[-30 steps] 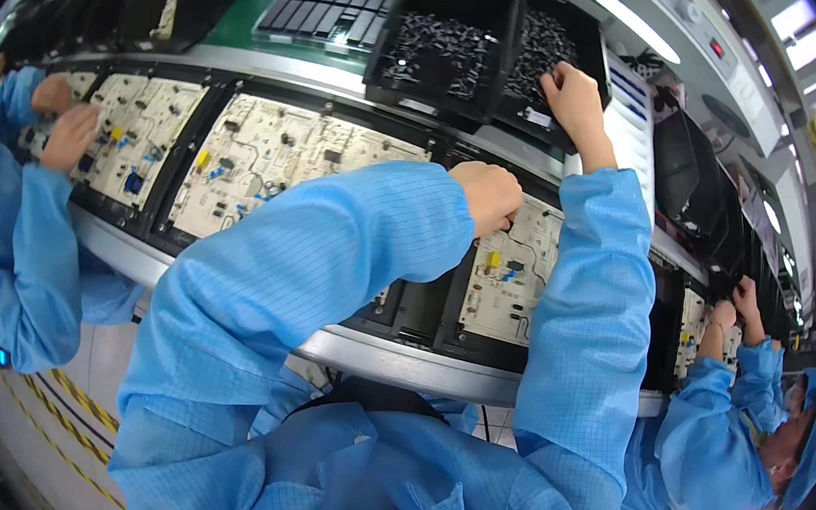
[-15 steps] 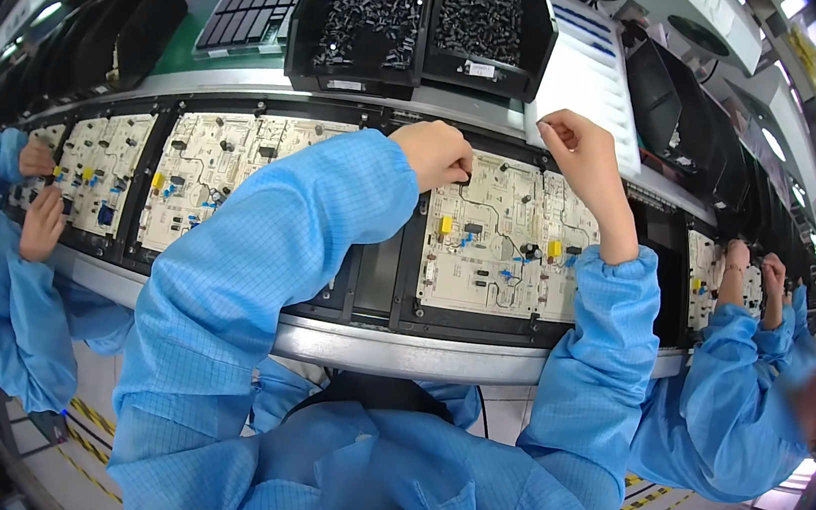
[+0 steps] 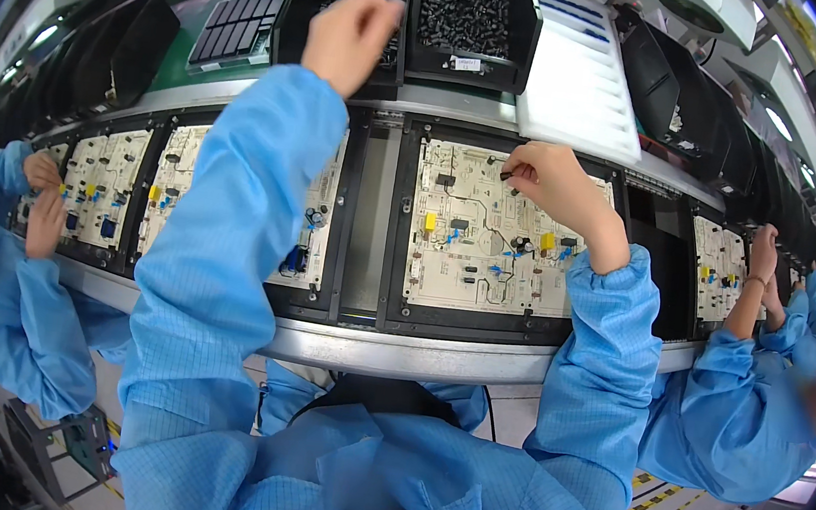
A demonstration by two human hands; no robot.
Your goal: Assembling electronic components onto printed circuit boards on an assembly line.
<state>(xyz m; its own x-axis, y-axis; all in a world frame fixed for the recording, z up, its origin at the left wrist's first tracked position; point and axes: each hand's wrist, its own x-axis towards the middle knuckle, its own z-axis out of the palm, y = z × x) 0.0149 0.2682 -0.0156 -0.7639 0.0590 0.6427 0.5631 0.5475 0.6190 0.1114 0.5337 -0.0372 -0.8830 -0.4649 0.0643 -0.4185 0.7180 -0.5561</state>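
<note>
A cream circuit board (image 3: 466,272) lies in a black frame in front of me, carrying yellow, blue and black parts. My right hand (image 3: 564,194) is over the board's far edge, fingers closed in a pinch on a small black component (image 3: 507,176). I cannot tell whether that component touches the board. My left hand (image 3: 350,39) is over the left black bin (image 3: 298,26), blurred by motion, and covers most of what lies in it. Whether its fingers hold anything does not show. A black block-shaped part (image 3: 446,181) sits on the board's upper left.
Beside the left bin stands another black bin (image 3: 466,10) full of small black parts. A white ribbed tray (image 3: 578,83) lies to its right, and a tray of dark bars (image 3: 236,26) at far left. Co-workers' hands (image 3: 47,214) work on boards at both sides; a metal rail (image 3: 407,354) edges the line.
My left hand has gone from the board up to the left bin. My right hand has come down and left to the board's far edge. The board has shifted slightly left in view.
</note>
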